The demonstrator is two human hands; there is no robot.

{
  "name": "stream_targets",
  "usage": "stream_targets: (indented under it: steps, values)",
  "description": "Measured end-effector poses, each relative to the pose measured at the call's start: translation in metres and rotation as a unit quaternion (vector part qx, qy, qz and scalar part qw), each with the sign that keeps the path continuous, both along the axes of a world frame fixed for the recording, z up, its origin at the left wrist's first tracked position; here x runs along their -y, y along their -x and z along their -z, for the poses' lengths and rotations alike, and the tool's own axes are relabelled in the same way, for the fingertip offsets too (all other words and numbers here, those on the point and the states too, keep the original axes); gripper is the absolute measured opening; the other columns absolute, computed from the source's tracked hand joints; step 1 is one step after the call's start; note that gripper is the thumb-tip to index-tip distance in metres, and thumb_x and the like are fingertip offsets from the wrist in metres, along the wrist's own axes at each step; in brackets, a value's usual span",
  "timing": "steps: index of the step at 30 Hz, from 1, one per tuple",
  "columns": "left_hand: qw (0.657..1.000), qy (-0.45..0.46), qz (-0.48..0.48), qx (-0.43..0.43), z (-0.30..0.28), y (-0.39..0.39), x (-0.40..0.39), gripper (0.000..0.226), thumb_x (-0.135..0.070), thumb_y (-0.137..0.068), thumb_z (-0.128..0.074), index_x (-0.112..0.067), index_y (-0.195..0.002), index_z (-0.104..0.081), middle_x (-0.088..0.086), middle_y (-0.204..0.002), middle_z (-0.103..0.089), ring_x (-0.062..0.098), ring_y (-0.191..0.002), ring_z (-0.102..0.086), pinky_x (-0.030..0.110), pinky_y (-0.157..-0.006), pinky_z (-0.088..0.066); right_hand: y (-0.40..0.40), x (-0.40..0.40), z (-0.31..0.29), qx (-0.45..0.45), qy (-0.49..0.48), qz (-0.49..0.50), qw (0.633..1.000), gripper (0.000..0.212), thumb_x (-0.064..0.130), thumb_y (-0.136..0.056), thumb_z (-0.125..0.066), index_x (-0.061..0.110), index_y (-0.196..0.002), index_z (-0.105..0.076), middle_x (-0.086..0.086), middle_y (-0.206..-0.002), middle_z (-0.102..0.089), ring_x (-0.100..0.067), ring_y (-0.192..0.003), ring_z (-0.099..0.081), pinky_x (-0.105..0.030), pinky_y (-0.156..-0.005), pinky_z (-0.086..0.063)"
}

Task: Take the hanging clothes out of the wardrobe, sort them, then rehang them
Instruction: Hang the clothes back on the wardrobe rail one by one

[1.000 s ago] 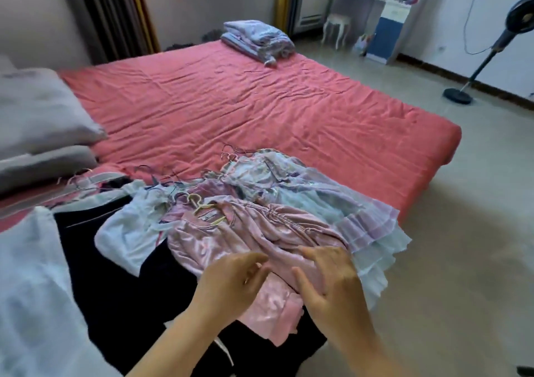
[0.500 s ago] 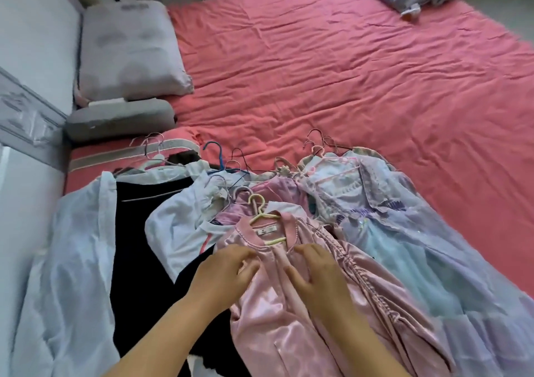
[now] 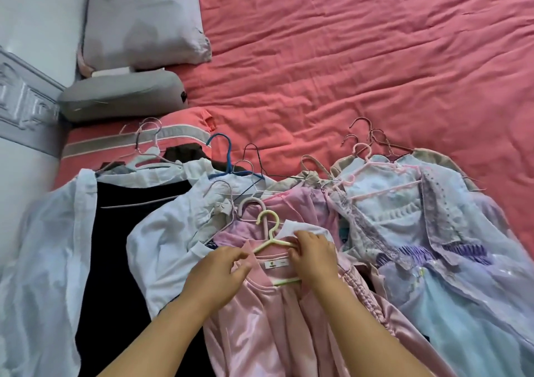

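Clothes on hangers lay fanned across the red bedspread (image 3: 346, 59), two pillows (image 3: 138, 21) against the white wall — pink satin top (image 3: 260, 319) nearest. Left hand (image 3: 215, 275) pinched its collar; right hand (image 3: 313, 256) curled around the pale yellow hanger (image 3: 268, 229).

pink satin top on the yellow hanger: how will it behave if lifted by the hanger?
Pink satin top looks glossy and thin, so probably floppy, light and slippery. Its neckline is wide, so it may slide off the yellow hanger if tilted. Both hands, left hand and right hand, are at the collar.
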State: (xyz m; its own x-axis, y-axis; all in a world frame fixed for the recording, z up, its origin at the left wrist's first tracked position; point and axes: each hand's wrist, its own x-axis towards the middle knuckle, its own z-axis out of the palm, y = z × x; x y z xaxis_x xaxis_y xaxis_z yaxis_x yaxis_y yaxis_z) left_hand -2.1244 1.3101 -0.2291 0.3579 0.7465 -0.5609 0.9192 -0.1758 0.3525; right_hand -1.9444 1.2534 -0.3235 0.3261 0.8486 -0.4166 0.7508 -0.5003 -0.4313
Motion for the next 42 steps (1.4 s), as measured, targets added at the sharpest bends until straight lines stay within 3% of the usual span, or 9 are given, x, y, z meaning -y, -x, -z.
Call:
stream_targets:
  steps: [7,10,14,20,23,28,35,38,42]
  values:
    - [1.0,-0.006,0.022,-0.004,0.002,0.002,-0.008,0.033,-0.038,-0.091,-0.053,-0.028,-0.122,-0.06,-0.012,-0.126,-0.059,0.008,-0.112,-0.054,0.023,-0.091,-0.042,0.003,0.001,0.002,0.058,-0.116,-0.004,0.992,0.005,0.018,-0.064,-0.059,0.018,-0.059,-0.059,-0.001,-0.055,-0.06,-0.027,-0.052,-0.059,-0.035,-0.053,-0.047]
    - [0.999,-0.024,0.037,0.017,-0.004,0.005,-0.003,0.034,-0.036,-0.092,-0.053,-0.028,-0.125,-0.057,-0.01,-0.129,-0.056,0.009,-0.117,-0.051,0.022,-0.094,-0.039,0.005,0.017,-0.023,0.056,-0.168,0.01,0.984,0.015,0.022,-0.07,-0.043,0.018,-0.066,-0.057,0.002,-0.062,-0.059,-0.026,-0.056,-0.057,-0.034,-0.052,-0.046]
    - [0.993,-0.069,0.067,0.069,-0.022,0.011,0.013,0.039,-0.028,-0.096,-0.048,-0.026,-0.135,-0.045,-0.006,-0.134,-0.05,0.011,-0.125,-0.042,0.022,-0.097,-0.034,0.015,0.052,-0.074,0.036,-0.24,0.056,0.969,0.003,0.019,-0.071,-0.059,0.019,-0.074,-0.058,0.003,-0.069,-0.059,-0.025,-0.063,-0.057,-0.032,-0.057,-0.04]
    - [0.971,-0.099,0.124,0.178,-0.061,0.021,0.067,0.06,-0.056,-0.081,-0.038,-0.033,-0.135,-0.046,-0.015,-0.129,-0.053,0.007,-0.122,-0.045,0.02,-0.1,-0.033,0.037,0.125,-0.157,0.057,-0.307,0.127,0.942,0.009,0.022,-0.077,-0.056,0.026,-0.083,-0.059,0.011,-0.08,-0.063,-0.015,-0.075,-0.059,-0.031,-0.063,-0.038]
    - [0.939,-0.112,0.153,0.288,-0.091,0.023,0.103,0.054,-0.06,-0.081,-0.038,-0.031,-0.122,-0.058,-0.019,-0.114,-0.059,0.004,-0.108,-0.052,0.014,-0.091,-0.036,0.055,0.176,-0.197,0.084,-0.322,0.171,0.927,0.015,0.018,-0.074,-0.06,0.029,-0.084,-0.057,0.013,-0.079,-0.062,-0.013,-0.075,-0.058,-0.026,-0.065,-0.037]
    - [0.867,-0.162,0.226,0.413,-0.139,0.025,0.16,0.03,-0.052,-0.087,-0.041,-0.035,-0.104,-0.058,-0.009,-0.085,-0.061,0.017,-0.081,-0.059,0.04,-0.071,-0.048,0.09,0.262,-0.266,0.129,-0.363,0.253,0.887,0.017,0.02,-0.073,-0.063,0.03,-0.086,-0.06,0.015,-0.08,-0.062,-0.009,-0.076,-0.058,-0.029,-0.066,-0.044]
    - [0.753,-0.245,0.334,0.511,-0.216,0.029,0.257,0.02,-0.045,-0.089,-0.041,-0.03,-0.094,-0.052,-0.009,-0.077,-0.06,0.019,-0.068,-0.061,0.035,-0.054,-0.049,0.153,0.407,-0.361,0.206,-0.376,0.323,0.844,0.049,0.058,-0.062,-0.062,0.032,-0.104,-0.066,0.024,-0.094,-0.06,0.001,-0.09,-0.055,-0.018,-0.082,-0.043]
    - [0.699,-0.243,0.398,0.542,-0.25,0.027,0.31,0.022,-0.045,-0.089,-0.041,-0.03,-0.095,-0.056,-0.01,-0.078,-0.06,0.014,-0.071,-0.059,0.034,-0.056,-0.047,0.188,0.476,-0.396,0.246,-0.344,0.354,0.834,0.061,0.06,-0.059,-0.06,0.039,-0.117,-0.058,0.034,-0.1,-0.051,0.005,-0.099,-0.05,-0.024,-0.087,-0.041]
    - [0.634,-0.234,0.463,0.573,-0.288,0.027,0.373,0.025,-0.045,-0.088,-0.043,-0.03,-0.091,-0.063,-0.013,-0.076,-0.063,0.01,-0.072,-0.055,0.024,-0.056,-0.036,0.234,0.552,-0.441,0.211,-0.358,0.424,0.804,0.048,0.044,-0.069,-0.077,0.051,-0.11,-0.054,0.025,-0.1,-0.064,0.009,-0.098,-0.057,-0.004,-0.082,-0.04]
